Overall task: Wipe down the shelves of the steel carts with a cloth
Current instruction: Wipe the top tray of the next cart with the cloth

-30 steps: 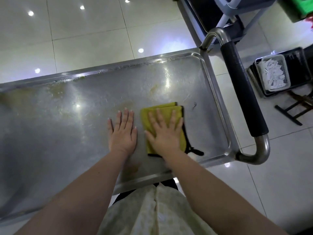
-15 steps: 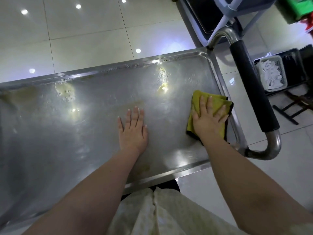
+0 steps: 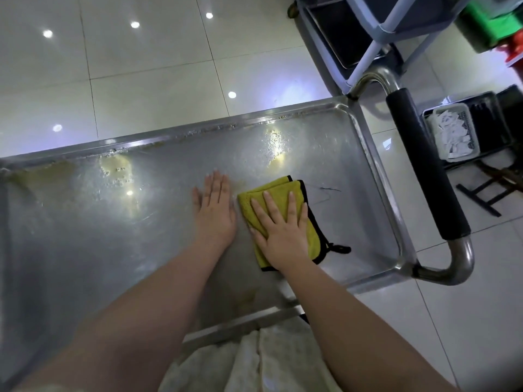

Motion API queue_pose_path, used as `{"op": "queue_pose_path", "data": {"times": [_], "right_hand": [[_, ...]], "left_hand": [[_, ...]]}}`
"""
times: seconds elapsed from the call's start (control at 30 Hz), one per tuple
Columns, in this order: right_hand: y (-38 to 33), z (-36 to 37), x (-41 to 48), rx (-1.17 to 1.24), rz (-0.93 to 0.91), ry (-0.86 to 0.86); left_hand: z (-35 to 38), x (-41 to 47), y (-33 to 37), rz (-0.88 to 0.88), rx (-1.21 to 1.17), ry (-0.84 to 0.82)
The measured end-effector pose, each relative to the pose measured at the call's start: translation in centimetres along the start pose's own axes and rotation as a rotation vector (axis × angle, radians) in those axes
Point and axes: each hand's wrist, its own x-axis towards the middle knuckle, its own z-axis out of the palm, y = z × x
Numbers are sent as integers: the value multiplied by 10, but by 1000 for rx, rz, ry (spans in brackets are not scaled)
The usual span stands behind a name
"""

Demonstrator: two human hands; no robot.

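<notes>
The top shelf of a steel cart (image 3: pixel 85 222) fills the middle of the view, with a raised rim and yellowish stains along its far edge. A folded yellow cloth (image 3: pixel 283 190) with black trim lies on the shelf right of centre. My right hand (image 3: pixel 283 227) presses flat on the cloth with fingers spread and straight. My left hand (image 3: pixel 215 207) rests flat on the bare steel just left of the cloth, fingers together. A black loop of the cloth sticks out to the right.
The cart's push handle (image 3: pixel 424 171), with a black grip, runs along the right end. A second cart frame (image 3: pixel 368 38) stands at the back right. A black crate holding a white basket (image 3: pixel 452 134) sits on the tiled floor to the right.
My right hand slid the cloth from the shelf's right rim back left, next to my left hand. My left hand stayed flat in about the same spot.
</notes>
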Motion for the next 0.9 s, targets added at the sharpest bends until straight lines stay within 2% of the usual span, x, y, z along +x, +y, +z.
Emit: {"op": "queue_pose_path", "data": {"times": [0.13,0.27,0.33,0.47,0.53,0.6,0.67,0.8,0.9], "right_hand": [[2,-1,2,29,-36,21],[44,-11,15,-2,-112,-7],[88,-23,34,-16,-32,-33],[173,-50,76,17,297,-48],[179,-57,91,62,405,-51],[155,-59,103,96,445,-32],[115,-59,116,85,365,-30],[21,-48,127,13,-3,-63],[-3,-40,121,-24,-196,-92]], "left_hand": [[-2,24,-6,-20,88,-112],[-1,27,-5,-68,121,-128],[-2,30,-4,-77,128,-128],[-3,41,-1,-77,134,-140],[-3,46,1,-84,151,-148],[-3,50,1,-91,150,-144],[-3,52,0,-91,145,-140],[-3,55,-2,-111,142,-134],[-1,56,-4,-124,156,-148]]}}
